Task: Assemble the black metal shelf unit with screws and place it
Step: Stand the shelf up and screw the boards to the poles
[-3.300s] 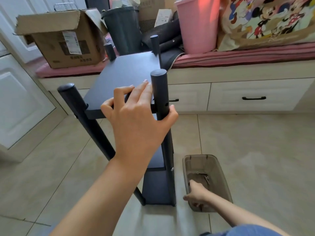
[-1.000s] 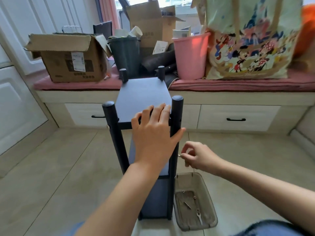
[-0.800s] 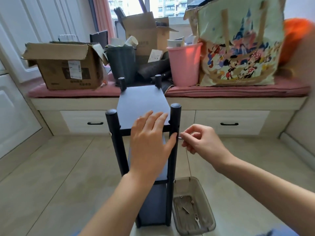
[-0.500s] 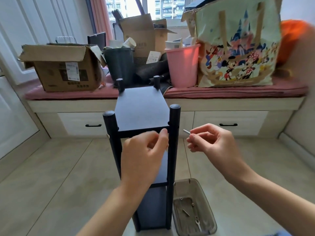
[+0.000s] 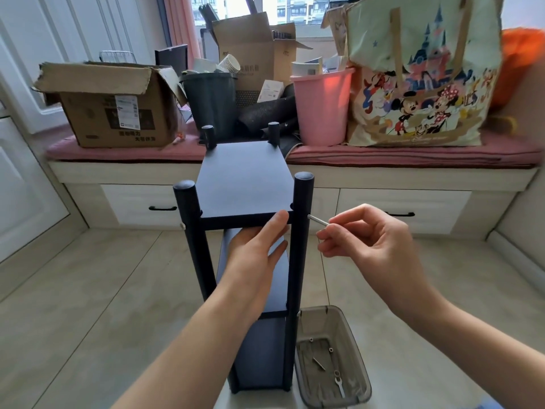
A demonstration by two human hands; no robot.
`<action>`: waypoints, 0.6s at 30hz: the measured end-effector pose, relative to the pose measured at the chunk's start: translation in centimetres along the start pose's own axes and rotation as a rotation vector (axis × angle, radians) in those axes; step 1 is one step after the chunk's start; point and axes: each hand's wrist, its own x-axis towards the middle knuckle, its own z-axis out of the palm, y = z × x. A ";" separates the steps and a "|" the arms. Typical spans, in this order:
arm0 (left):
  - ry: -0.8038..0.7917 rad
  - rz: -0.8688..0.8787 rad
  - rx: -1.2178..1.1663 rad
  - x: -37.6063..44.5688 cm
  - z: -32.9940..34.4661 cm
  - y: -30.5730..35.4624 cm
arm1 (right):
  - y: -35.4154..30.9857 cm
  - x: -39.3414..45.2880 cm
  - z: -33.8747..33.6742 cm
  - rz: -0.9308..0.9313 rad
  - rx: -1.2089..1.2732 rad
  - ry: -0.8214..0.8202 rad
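Note:
The black metal shelf unit (image 5: 244,184) stands upright on the tiled floor, with four round posts and several flat shelves. My left hand (image 5: 256,252) reaches under the top shelf, fingers pressed against its front edge beside the near right post (image 5: 302,199). My right hand (image 5: 368,234) pinches a silver screw (image 5: 318,221) whose tip touches the outer side of that post, level with the top shelf. A white screw head shows on the near left post (image 5: 183,226).
A translucent grey tray (image 5: 358,343) with loose screws and a small wrench sits on the floor right of the shelf's base. Behind is a window bench (image 5: 413,175) with drawers, carrying a cardboard box (image 5: 112,104), dark bin, pink bucket (image 5: 321,110) and cartoon tote bag (image 5: 418,75).
My right hand left the tray on the floor and rose with a screw, bringing its tip to the near right post. My left hand slid from the top shelf's surface to under its front edge.

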 end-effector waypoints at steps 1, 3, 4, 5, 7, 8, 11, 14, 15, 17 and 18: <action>-0.013 0.011 -0.013 0.1 0.1 0.0 | 0.0 0.0 0.0 0.004 0.005 0.004; -0.027 0.032 -0.033 0.2 0.2 -0.2 | 0.0 0.2 0.0 0.010 0.015 0.007; -0.027 0.040 -0.042 0.3 0.2 -0.3 | 0.0 0.2 -0.1 0.012 0.020 0.004; -0.027 0.047 -0.046 0.4 0.2 -0.4 | 0.0 0.3 -0.1 0.014 0.027 0.002; -0.030 0.055 -0.040 0.6 0.1 -0.5 | -0.1 0.3 -0.1 0.020 0.045 0.001; -0.036 0.060 -0.032 0.6 0.1 -0.5 | -0.1 0.3 -0.1 0.020 0.047 0.000; -0.057 0.074 -0.011 0.7 0.0 -0.5 | -0.1 0.4 0.1 0.008 0.033 -0.009; -0.069 0.082 -0.004 0.8 0.0 -0.5 | 0.1 0.6 0.3 0.005 0.033 -0.009; -0.070 0.083 0.001 0.8 0.0 -0.5 | 0.2 0.7 0.4 0.007 0.035 -0.009; -0.074 0.085 0.005 0.9 0.0 -0.4 | 0.2 0.8 0.6 0.011 0.035 -0.012; -0.075 0.085 0.002 0.8 0.0 -0.5 | 0.2 0.8 0.7 0.011 0.033 -0.013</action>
